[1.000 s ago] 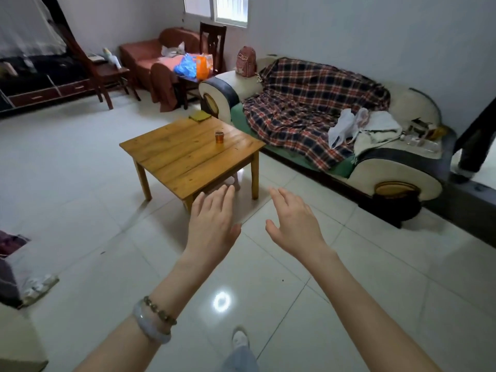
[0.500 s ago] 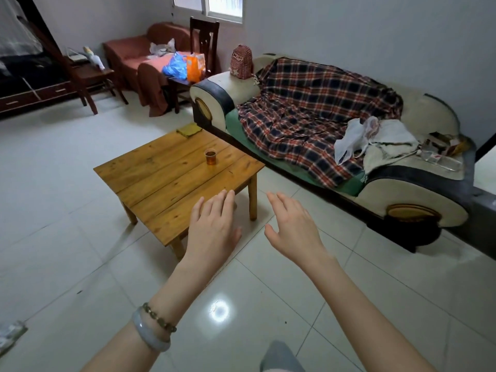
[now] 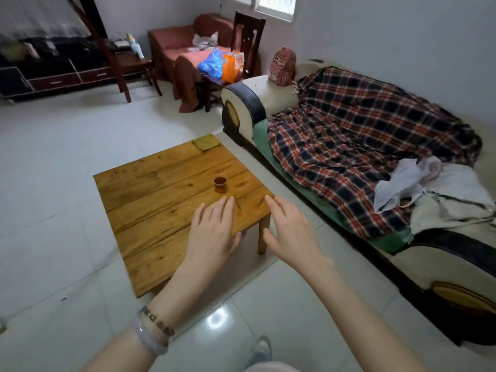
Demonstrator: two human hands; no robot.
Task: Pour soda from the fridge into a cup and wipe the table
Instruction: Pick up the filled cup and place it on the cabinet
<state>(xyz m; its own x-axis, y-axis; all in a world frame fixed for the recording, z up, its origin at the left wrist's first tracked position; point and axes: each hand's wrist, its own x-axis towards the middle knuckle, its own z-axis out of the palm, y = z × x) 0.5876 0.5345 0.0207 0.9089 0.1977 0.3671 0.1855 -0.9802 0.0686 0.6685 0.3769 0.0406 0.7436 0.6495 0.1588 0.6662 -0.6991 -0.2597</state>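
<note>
A low wooden table (image 3: 161, 200) stands on the tiled floor in front of me. On it sits a small clear cup (image 3: 220, 184) holding dark liquid, toward the right side. A folded yellow-green cloth (image 3: 206, 142) lies at the table's far corner. My left hand (image 3: 213, 236) hovers over the table's near right part, fingers straight, holding nothing. My right hand (image 3: 291, 232) is out beside it, above the table's right corner, fingers straight and empty. No soda bottle or fridge is in view.
A sofa (image 3: 335, 162) draped in a plaid blanket (image 3: 362, 146) runs along the right, close to the table. Behind stand a dark wooden chair (image 3: 247, 44) with blue and orange bags, a red armchair (image 3: 188, 47) and a dark cabinet (image 3: 53, 71). Open tiled floor lies left.
I have moved closer to the table; it now lies under my outstretched hands. Both hands remain empty with fingers straight.
</note>
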